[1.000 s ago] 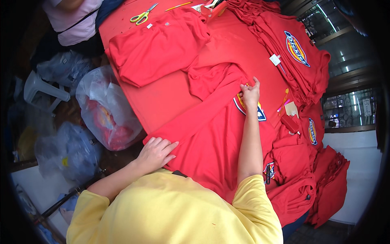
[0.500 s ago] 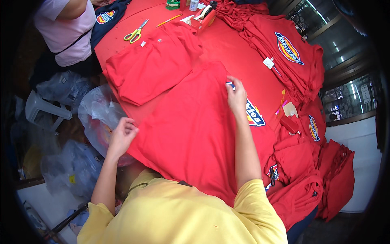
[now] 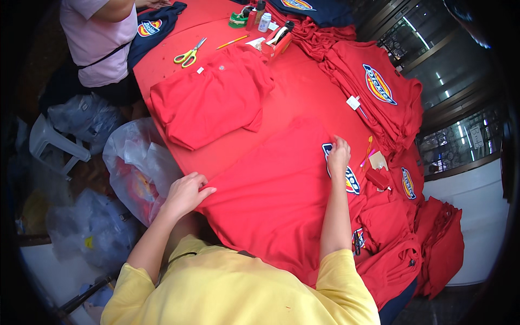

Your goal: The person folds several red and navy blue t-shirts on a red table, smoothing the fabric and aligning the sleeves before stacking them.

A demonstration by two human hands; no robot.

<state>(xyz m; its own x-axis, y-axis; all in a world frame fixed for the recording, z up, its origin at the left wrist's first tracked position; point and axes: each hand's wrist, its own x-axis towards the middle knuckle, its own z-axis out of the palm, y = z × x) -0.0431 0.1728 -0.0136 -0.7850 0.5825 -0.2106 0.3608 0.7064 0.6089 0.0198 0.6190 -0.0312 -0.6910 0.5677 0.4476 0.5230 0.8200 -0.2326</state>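
A red shirt (image 3: 271,189) with a printed logo patch lies spread over the near part of the table. By the patch, my right hand (image 3: 339,155) is closed, fingers bent down on the shirt's far right edge. My left hand (image 3: 187,196) is at the shirt's left edge, its thumb apart from the bent fingers and its fingertips against the cloth. Another red garment (image 3: 208,103) with a small white tag lies loosely bunched just beyond.
Yellow-handled scissors (image 3: 189,52), a pencil (image 3: 233,41), a red tape dispenser (image 3: 279,40) and small bottles (image 3: 265,22) stand farther back. Piled red shirts (image 3: 374,92) line the right. Plastic bags (image 3: 138,162) and a white stool (image 3: 57,141) are at left, near another person in pink.
Both hands have moved right and nearer, and the red shirt has shifted the same way, so more of its patch shows. The left hand has come onto the shirt's edge. The view shifted slightly.
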